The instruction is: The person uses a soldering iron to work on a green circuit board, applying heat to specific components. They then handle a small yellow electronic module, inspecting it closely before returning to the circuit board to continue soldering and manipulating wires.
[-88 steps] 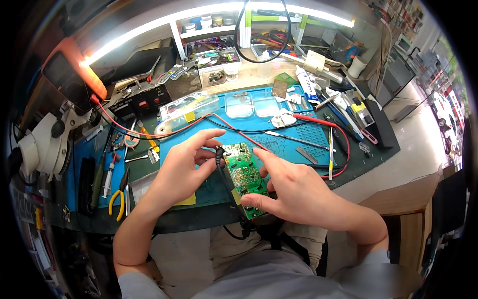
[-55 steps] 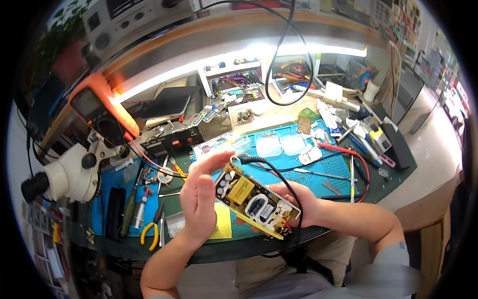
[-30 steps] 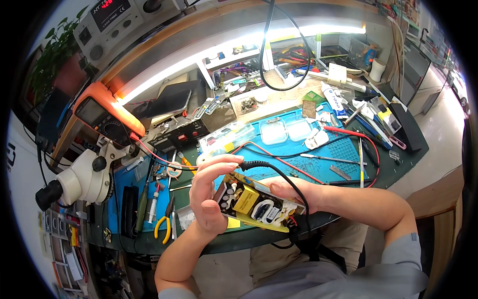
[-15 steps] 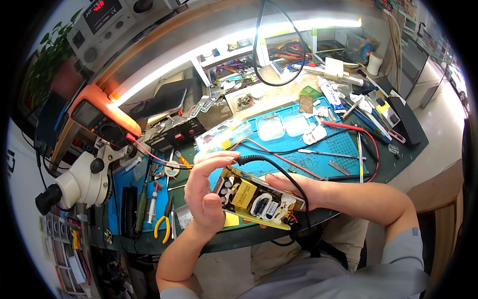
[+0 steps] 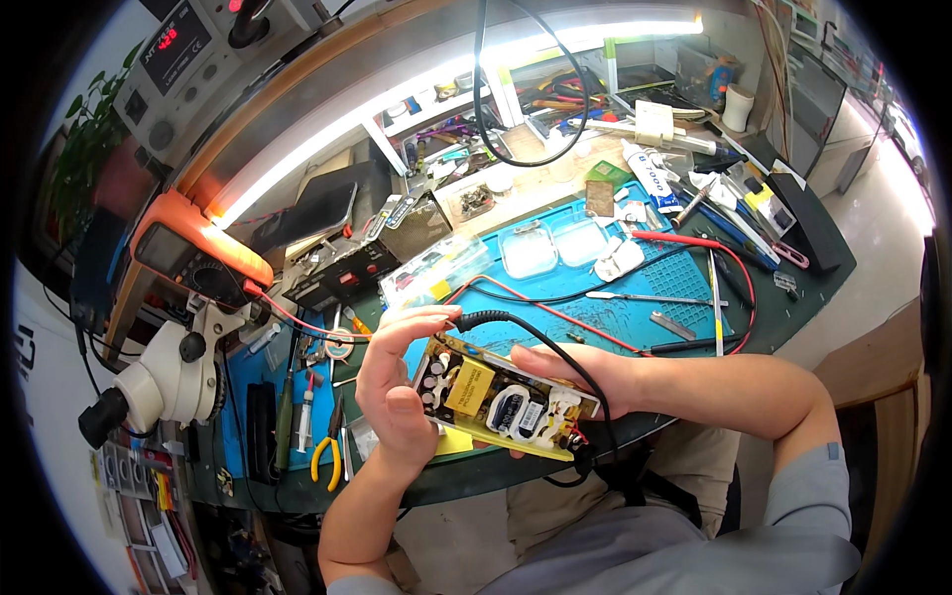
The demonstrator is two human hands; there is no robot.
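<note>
Open-frame power supply (image 5: 511,402) is up in my hands over the near edge of the tabletop (image 5: 426,488), component side facing me. Right hand (image 5: 597,377) clamps it: thumb on the far long edge, other fingers underneath. Left hand (image 5: 390,382): thumb and fingers apart around the left end, fingertips by the black cord (image 5: 557,343); can't tell if they press on it.

To hold it well: grip edges only, skin off the capacitors (image 5: 436,368) and white sealant (image 5: 572,401); I'd treat caps as charged. Keep slack in the cord so its arc doesn't tug the joint. Tilt to the strip light (image 5: 555,42) for glare-free reading.

Beyond: black probe (image 5: 684,347) and red probe (image 5: 662,237) on the blue mat (image 5: 565,305), orange multimeter (image 5: 198,246) far left.
</note>
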